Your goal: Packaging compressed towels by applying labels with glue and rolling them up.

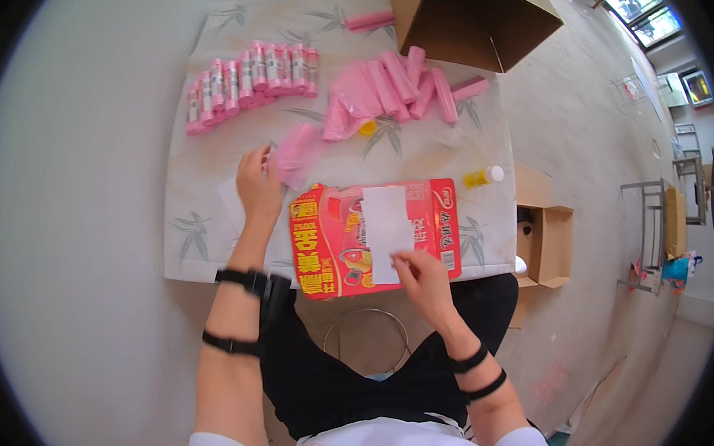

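Observation:
My left hand (pixel 258 186) is over the left part of the table, fingers curled at the edge of a sheet of thin pink plastic film (pixel 297 155), which looks blurred. With thumb and fingers my right hand (pixel 423 282) pinches the lower end of a white paper slip (pixel 390 229). The slip lies over a flat red printed cardboard piece (pixel 334 240) at the table's near edge. Beyond my hands, pink rolls with printed labels (pixel 260 70) stand packed in a row. Plain pink rolls (pixel 398 79) lie in a loose heap to their right.
A yellow bottle with a white cap (pixel 480 177) lies on the right of the patterned tablecloth (pixel 193 252). An open cardboard box (pixel 476 23) stands at the far right, near another pink roll (pixel 369 20). A second open carton (pixel 550 245) sits beyond the table's right edge.

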Action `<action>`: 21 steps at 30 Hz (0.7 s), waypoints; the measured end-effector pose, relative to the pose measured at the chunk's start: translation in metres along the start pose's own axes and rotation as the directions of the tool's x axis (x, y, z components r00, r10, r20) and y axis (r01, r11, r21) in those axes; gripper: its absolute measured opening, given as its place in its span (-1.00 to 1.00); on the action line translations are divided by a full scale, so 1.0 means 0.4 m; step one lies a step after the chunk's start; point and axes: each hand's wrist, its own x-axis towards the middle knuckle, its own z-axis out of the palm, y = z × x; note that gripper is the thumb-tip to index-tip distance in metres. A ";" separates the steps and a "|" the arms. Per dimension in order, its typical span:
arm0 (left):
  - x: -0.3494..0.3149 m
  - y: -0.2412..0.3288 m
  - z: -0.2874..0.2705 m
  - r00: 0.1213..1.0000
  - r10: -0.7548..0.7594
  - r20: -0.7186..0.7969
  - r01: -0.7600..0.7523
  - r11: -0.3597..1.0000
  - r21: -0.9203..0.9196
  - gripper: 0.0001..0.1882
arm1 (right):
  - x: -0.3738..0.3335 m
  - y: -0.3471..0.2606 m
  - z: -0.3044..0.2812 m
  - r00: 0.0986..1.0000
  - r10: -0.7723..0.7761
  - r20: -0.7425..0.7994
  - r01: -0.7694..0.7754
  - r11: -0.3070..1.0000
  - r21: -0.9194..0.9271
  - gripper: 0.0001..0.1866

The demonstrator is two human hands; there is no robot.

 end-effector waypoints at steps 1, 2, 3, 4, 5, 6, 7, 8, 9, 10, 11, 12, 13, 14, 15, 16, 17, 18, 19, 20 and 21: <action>0.035 -0.032 0.012 0.999 0.034 0.023 -0.036 0.993 0.111 -0.72 | -0.044 0.005 -0.004 1.000 -0.003 0.025 0.003 1.000 0.015 -0.88; 0.053 -0.020 0.028 0.999 0.039 0.024 -0.041 0.993 0.113 -0.72 | -0.081 0.006 -0.020 0.999 0.033 0.044 -0.032 0.999 -0.012 -0.88; 0.064 0.010 0.047 0.989 0.033 0.144 -0.072 0.958 0.276 -0.70 | -0.114 0.002 -0.035 0.996 0.068 0.062 -0.066 0.997 -0.037 -0.88; 0.075 0.036 0.062 0.966 0.009 0.258 -0.122 0.895 0.428 -0.67 | -0.144 0.009 -0.042 0.996 0.065 0.058 -0.064 0.998 -0.028 -0.88; 0.082 0.045 0.079 0.966 0.014 0.258 -0.129 0.892 0.433 -0.67 | -0.169 0.018 -0.047 0.992 0.105 0.067 -0.104 0.994 -0.022 -0.88; 0.088 0.052 0.094 0.938 -0.089 0.334 -0.101 0.853 0.512 -0.65 | -0.183 0.023 -0.046 0.986 0.145 0.077 -0.144 0.989 -0.015 -0.87; 0.091 0.055 0.101 0.896 -0.199 0.397 -0.083 0.803 0.590 -0.62 | -0.193 0.024 -0.044 0.987 0.144 0.077 -0.145 0.989 -0.004 -0.87; 0.095 0.052 0.097 0.897 -0.197 0.397 -0.090 0.797 0.597 -0.62 | -0.200 0.023 -0.042 0.985 0.144 0.096 -0.146 0.989 0.018 -0.88; 0.101 0.048 0.087 0.900 -0.193 0.392 -0.079 0.811 0.579 -0.62 | -0.203 0.021 -0.039 0.983 0.141 0.116 -0.147 0.988 0.041 -0.88; 0.108 0.043 0.071 0.904 -0.188 0.385 -0.068 0.824 0.562 -0.61 | -0.196 0.012 -0.033 0.984 0.137 0.118 -0.144 0.988 0.054 -0.88; 0.110 0.049 0.054 0.903 -0.187 0.388 -0.074 0.820 0.567 -0.61 | -0.182 -0.001 -0.034 0.990 0.064 0.126 -0.072 0.996 0.059 -0.87; 0.110 0.054 0.022 0.876 -0.248 0.414 0.125 0.945 0.303 -0.64 | -0.166 -0.017 -0.037 0.991 -0.013 0.135 0.004 0.998 0.067 -0.86; 0.109 0.078 0.000 0.840 -0.285 0.463 0.319 0.948 0.004 -0.67 | -0.149 -0.037 -0.048 0.992 -0.012 0.124 0.003 0.998 0.070 -0.86; 0.083 0.111 -0.018 0.837 -0.188 0.514 0.362 0.895 -0.262 -0.69 | -0.129 -0.061 -0.061 0.996 0.004 0.090 -0.010 0.998 0.063 -0.81; 0.035 0.147 -0.040 0.834 -0.085 0.545 0.403 0.768 -0.498 -0.70 | -0.111 -0.084 -0.072 0.998 0.026 0.057 -0.029 0.998 0.058 -0.75; -0.017 0.204 -0.051 0.808 -0.035 0.588 0.457 0.668 -0.588 -0.67 | -0.090 -0.114 -0.086 0.997 -0.044 -0.059 0.049 0.996 0.080 -0.69; -0.073 0.270 -0.090 0.792 0.006 0.610 0.501 0.566 -0.655 -0.63 | -0.070 -0.159 -0.093 0.979 -0.125 -0.163 0.143 0.984 0.108 -0.63; -0.132 0.329 -0.138 0.801 0.012 0.599 0.513 0.500 -0.697 -0.60 | -0.059 -0.210 -0.098 0.970 -0.151 -0.193 0.188 0.964 0.186 -0.58; -0.185 0.377 -0.173 0.809 0.021 0.587 0.524 0.425 -0.738 -0.56 | -0.056 -0.253 -0.103 0.959 -0.175 -0.225 0.232 0.939 0.256 -0.53; -0.227 0.392 -0.175 0.803 0.006 0.596 0.540 0.414 -0.732 -0.56 | -0.047 -0.271 -0.098 0.964 -0.161 -0.212 0.213 0.944 0.251 -0.53; -0.263 0.405 -0.172 0.802 -0.015 0.598 0.561 0.367 -0.742 -0.51 | -0.041 -0.285 -0.092 0.950 -0.242 -0.197 0.280 0.940 0.195 -0.57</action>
